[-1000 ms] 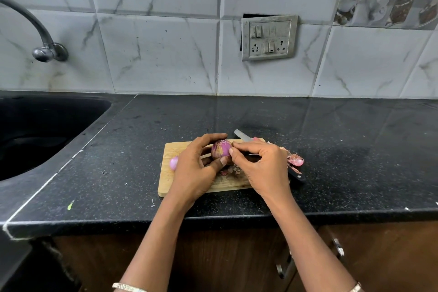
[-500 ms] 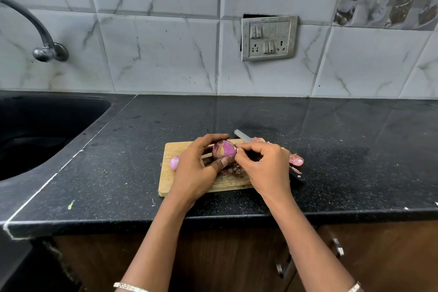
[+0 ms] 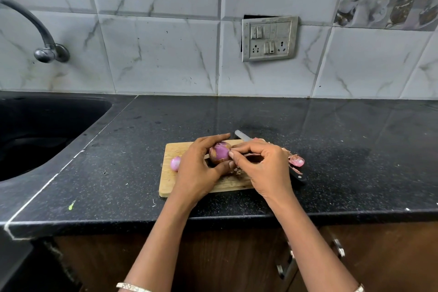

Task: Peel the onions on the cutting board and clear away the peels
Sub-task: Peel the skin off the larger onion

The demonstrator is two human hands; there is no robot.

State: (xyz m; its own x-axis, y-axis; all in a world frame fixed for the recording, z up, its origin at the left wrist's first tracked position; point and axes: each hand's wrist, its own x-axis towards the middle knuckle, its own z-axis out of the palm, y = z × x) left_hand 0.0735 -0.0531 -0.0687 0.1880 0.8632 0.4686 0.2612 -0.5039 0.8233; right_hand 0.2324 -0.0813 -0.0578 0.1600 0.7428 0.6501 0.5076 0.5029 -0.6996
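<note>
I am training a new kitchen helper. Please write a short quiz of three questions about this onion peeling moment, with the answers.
1. True or false: the knife is held in the right hand.
2. Which hand cradles the onion? A) left hand B) right hand C) neither
3. Fill in: a second, peeled onion lies on the ___ side of the cutting board.

Key: 1. False; it lies on the counter behind the hands, near loose peels. 2. A. 3. Left.
</note>
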